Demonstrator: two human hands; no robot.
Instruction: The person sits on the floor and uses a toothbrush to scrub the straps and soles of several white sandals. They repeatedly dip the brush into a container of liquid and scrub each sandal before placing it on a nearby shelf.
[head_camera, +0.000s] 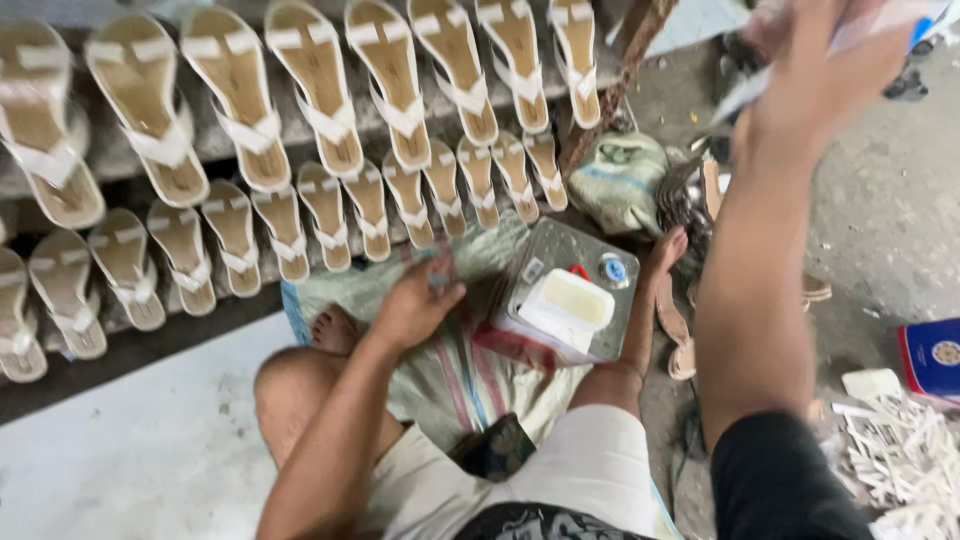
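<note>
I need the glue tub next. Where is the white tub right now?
In the head view the white tub sits on the square metal tin, centre-right, just right of the left hand and below the sandal rows.

Sandals (300, 130) lie in rows behind your left hand (415, 300); the tin (560, 255) sits just right of it on the sack (450, 375).

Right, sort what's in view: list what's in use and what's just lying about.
In use: right hand gripping white strips; left hand on striped sack; rows of sandals.
Lying about: metal tin, white tub, green bag, blue box, white scraps.
</note>
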